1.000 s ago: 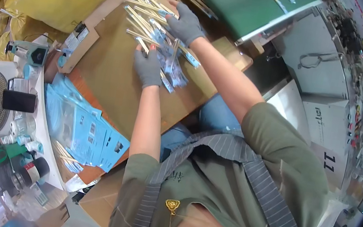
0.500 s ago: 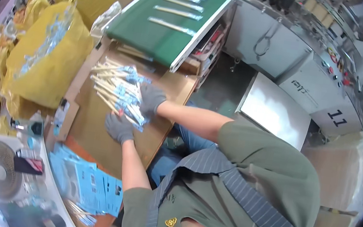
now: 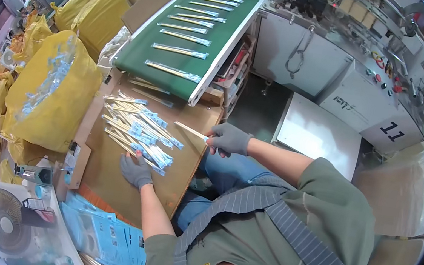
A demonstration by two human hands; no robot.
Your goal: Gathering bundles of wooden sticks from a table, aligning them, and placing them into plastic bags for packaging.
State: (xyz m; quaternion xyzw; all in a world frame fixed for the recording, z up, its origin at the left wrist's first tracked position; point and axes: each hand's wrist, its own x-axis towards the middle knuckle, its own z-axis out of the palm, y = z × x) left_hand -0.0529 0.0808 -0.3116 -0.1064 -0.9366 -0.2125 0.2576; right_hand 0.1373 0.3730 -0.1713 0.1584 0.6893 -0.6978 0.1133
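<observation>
A pile of wrapped sticks lies on the desk, with the left grip at its near side. Right of the pile, the right grip holds a single packet by its right end, near the desk's right edge. Beyond the desk's far end, a conveyor carries a row of packets running into the distance. A large sack stands left of the desk. Flat packages lie near, right of a fan. A cabinet stands far right.
</observation>
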